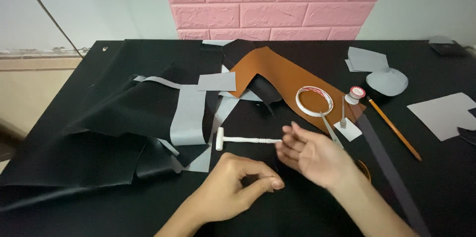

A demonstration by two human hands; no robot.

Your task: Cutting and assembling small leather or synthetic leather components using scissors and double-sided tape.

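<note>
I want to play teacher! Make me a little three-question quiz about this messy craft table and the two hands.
1. True or false: the white hammer lies on the black table.
2. Which thing lies nearest the right hand? A) the grey round piece B) the scissors C) the grey square sheet
3. Fill in: the tape ring rests on a ____ coloured strip.

Key:
1. True.
2. B, the scissors lie just beyond its fingers.
3. Brown.

Extra: the left hand pinches thumb and fingertips together; whether anything sits in that grip is too small to tell. The right hand is open.
</note>
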